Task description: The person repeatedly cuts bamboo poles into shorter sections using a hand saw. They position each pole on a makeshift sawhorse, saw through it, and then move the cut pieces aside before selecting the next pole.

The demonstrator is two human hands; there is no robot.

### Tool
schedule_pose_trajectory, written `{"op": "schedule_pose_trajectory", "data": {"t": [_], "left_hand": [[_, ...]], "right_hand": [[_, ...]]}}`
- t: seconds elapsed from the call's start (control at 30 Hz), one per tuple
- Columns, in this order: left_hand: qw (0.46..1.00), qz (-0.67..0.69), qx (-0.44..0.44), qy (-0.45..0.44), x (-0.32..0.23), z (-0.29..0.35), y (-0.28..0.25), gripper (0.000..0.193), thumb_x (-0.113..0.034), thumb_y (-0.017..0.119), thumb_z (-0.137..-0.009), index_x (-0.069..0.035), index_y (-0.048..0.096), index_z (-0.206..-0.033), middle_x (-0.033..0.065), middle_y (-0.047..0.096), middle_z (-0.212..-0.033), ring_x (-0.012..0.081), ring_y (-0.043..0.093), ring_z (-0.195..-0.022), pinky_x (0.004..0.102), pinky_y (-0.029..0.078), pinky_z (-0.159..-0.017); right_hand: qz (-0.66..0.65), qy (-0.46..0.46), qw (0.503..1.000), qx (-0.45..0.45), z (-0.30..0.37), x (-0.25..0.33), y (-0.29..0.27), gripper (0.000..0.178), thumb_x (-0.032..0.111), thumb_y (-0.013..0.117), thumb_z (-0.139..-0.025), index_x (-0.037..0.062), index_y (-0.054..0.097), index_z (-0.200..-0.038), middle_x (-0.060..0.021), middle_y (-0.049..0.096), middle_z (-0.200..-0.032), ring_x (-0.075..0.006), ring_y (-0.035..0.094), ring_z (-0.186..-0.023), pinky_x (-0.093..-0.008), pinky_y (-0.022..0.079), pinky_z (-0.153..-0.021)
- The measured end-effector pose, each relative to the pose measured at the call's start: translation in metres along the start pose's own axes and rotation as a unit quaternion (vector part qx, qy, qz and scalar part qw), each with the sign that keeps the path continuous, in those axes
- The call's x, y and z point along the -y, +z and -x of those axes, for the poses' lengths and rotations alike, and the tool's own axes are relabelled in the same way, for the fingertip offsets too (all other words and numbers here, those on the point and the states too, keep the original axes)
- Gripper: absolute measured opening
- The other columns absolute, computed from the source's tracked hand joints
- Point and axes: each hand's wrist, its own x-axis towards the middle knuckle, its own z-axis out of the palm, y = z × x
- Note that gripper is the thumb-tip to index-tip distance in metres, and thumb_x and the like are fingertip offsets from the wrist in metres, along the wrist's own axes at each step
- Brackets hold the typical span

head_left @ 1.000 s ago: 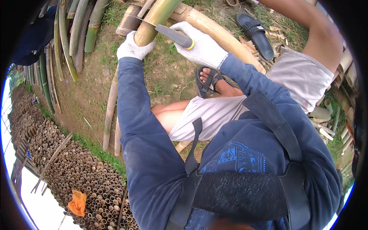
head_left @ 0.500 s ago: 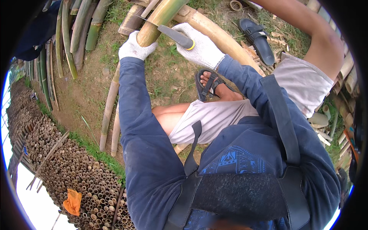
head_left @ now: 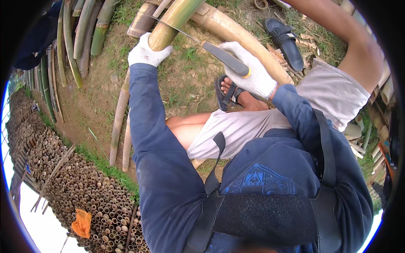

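Bamboo pole [head_left: 180, 16], greenish, lies straight ahead in the head view, its long axis running from the near end away and up to the right. From where I stand, the left hand [head_left: 147, 51] is nearer, wrapped round that end. The right hand [head_left: 253, 69], apart on the right, grips a saw [head_left: 221, 55] by its handle, its blade crosswise to the pole just beyond the left hand.

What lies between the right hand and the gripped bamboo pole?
In the head view, the handsaw bridges the stretch from the right hand to the bamboo pole: handle front, then blade, with grassy ground below.
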Motion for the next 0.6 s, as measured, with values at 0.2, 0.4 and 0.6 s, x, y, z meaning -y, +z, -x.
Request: {"op": "schedule_pose_trajectory", "data": {"t": [0.2, 0.4, 0.6], "left_hand": [[1.0, -0.003, 0.007, 0.005, -0.005, 0.002, -0.01, 0.099, -0.07, 0.092, -0.069, -0.013, 0.065, -0.147, 0.0174, 0.08, -0.127, 0.0372, 0.078, -0.116, 0.0457, 0.06, -0.104], [1.0, 0.022, -0.011, 0.014, 0.006, -0.001, 0.001, 0.098, -0.068, 0.093, -0.068, -0.016, 0.065, -0.146, 0.017, 0.081, -0.124, 0.0364, 0.079, -0.114, 0.0454, 0.061, -0.103], [1.0, 0.009, -0.006, -0.001, -0.001, -0.001, -0.002, 0.096, -0.067, 0.092, -0.069, -0.016, 0.065, -0.145, 0.0163, 0.081, -0.125, 0.0368, 0.079, -0.115, 0.046, 0.061, -0.102]], "right_hand": [[0.01, -0.057, 0.995, -0.077, -0.053, -0.031, 0.055, 0.05, 0.027, 0.079, -0.096, 0.0208, 0.059, -0.141, -0.0173, 0.075, -0.116, -0.0414, 0.075, -0.107, -0.0496, 0.062, -0.092], [0.039, 0.047, 0.998, -0.011, 0.152, 0.027, -0.064, 0.051, 0.001, 0.072, -0.093, 0.0049, 0.062, -0.143, -0.0194, 0.072, -0.128, -0.0401, 0.072, -0.123, -0.0434, 0.056, -0.108], [-0.043, 0.051, 0.998, 0.014, -0.003, -0.014, 0.008, 0.052, 0.021, 0.081, -0.095, 0.0172, 0.061, -0.142, -0.0159, 0.073, -0.12, -0.0397, 0.073, -0.114, -0.046, 0.06, -0.097]]}}
